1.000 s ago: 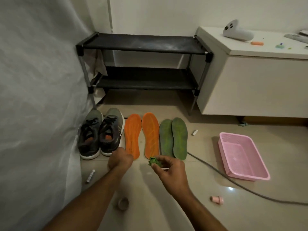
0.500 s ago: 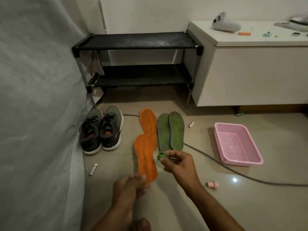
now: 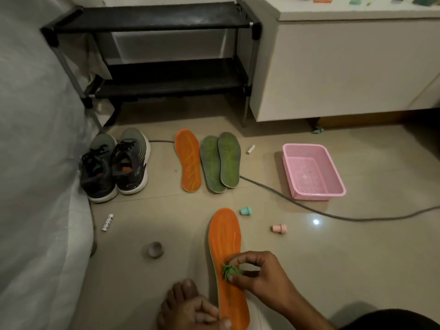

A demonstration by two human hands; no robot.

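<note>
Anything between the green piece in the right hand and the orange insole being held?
Nothing visible. The right hand pinches the green piece directly over the middle of the orange insole, apparently touching it. The left hand grips the insole's near end, lower down and clear of that spot.

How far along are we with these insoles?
Done: one orange insole is out of the row, its heel in the left hand. In hand: the right hand presses a green scrubber on it. Left: the other orange insole, both green insoles, then likely the shoes.
</note>
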